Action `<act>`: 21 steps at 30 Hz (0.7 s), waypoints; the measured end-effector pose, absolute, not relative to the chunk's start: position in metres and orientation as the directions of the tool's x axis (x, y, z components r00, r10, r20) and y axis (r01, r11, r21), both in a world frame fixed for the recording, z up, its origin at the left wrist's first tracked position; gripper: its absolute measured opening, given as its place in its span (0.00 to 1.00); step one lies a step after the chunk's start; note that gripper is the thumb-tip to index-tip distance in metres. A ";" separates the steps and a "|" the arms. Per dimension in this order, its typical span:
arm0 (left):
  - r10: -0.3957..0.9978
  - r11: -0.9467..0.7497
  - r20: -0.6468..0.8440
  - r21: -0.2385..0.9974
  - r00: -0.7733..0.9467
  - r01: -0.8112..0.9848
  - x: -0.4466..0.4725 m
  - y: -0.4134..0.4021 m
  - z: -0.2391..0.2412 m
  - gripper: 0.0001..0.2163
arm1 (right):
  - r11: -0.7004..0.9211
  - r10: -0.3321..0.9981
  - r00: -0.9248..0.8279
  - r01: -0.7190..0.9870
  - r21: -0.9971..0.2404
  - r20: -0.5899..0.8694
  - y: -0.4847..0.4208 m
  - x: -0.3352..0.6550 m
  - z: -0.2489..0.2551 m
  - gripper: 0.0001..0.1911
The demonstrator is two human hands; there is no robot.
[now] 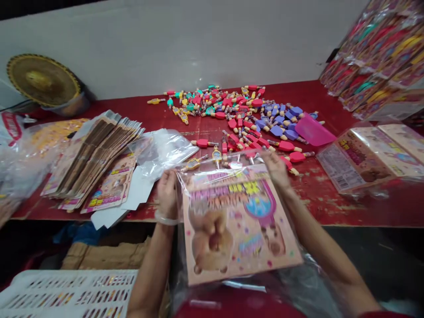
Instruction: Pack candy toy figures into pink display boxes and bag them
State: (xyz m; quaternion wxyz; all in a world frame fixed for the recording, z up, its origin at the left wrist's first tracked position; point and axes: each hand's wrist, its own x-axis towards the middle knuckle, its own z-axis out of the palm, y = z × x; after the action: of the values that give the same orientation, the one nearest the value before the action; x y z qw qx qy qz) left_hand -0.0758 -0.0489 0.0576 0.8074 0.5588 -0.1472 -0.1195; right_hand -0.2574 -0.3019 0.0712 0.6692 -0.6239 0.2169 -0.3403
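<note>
Both hands hold a pink printed card [232,229] with a bear picture, which sits inside a clear plastic bag [212,174]. My left hand [166,193] grips the bag's upper left corner, fingers closed. My right hand [277,170] grips the upper right corner, fingers closed. The card is tilted toward me above the front edge of the red table [331,203]. A heap of small coloured toys [245,115], red, purple, teal and yellow, lies just beyond my hands.
A fanned stack of folded cards [96,154] and loose clear bags [165,150] lie at left. Finished packs [367,159] sit at right, more piled at the far right [377,53]. A straw hat [43,81] leans on the wall. A white crate [66,293] stands below.
</note>
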 end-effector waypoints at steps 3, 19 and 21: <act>-0.455 0.401 0.416 0.885 0.787 -0.236 -0.068 -0.027 0.114 0.10 | -0.305 -0.612 0.685 0.256 -0.917 0.395 -0.304 -0.278 0.122 0.12; -0.725 -0.411 0.167 0.673 0.668 -0.614 -0.164 0.019 -0.045 0.12 | -0.988 0.141 0.990 0.143 -0.054 0.026 -0.234 -0.335 -0.055 0.16; -0.785 -0.315 0.143 0.746 0.603 -0.586 -0.172 0.035 -0.051 0.10 | -0.992 0.095 0.994 0.099 -0.073 0.052 -0.239 -0.352 -0.064 0.14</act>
State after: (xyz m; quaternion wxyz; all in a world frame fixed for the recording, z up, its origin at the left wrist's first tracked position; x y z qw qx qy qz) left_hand -0.1722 0.0350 -0.0506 0.3994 0.8014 -0.4277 -0.1241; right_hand -0.3521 -0.2386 -0.0639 0.0378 -0.9978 -0.0487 -0.0241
